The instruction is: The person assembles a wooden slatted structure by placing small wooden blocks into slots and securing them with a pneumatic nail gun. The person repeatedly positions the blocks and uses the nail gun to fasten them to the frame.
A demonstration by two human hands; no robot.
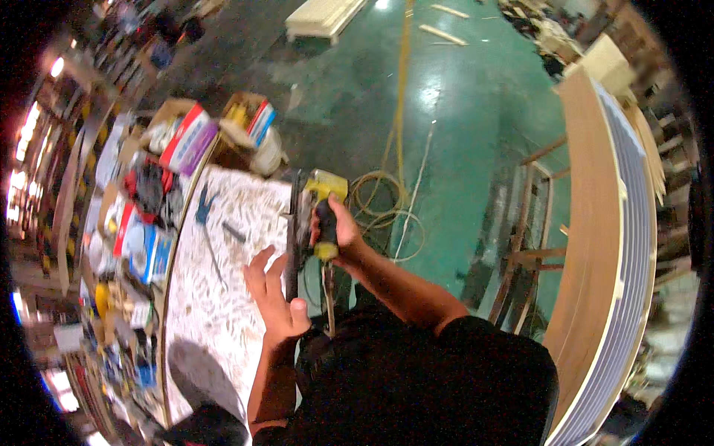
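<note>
My right hand [343, 227] is wrapped round the black grip of a yellow and black air nail gun [325, 184]. A fitting and thin hose hang from the lower end of its grip. Just left of the nail gun runs a long dark bar [292, 256]; whether it belongs to the tool I cannot tell. My left hand [274, 293] is open beside this bar, fingers spread, holding nothing. Under it is a worktable with a scuffed white top [195, 312]. On the top lie a blue-handled tool [203, 210] and a short dark piece [233, 232].
Open cartons [190, 137] and mixed supplies crowd the left side. A yellow hose [379, 195] lies coiled on the green floor [461, 186]. To my right, long wooden boards [587, 245] rest by a wooden stand [524, 256]. Stacked pale boards [323, 18] are far ahead.
</note>
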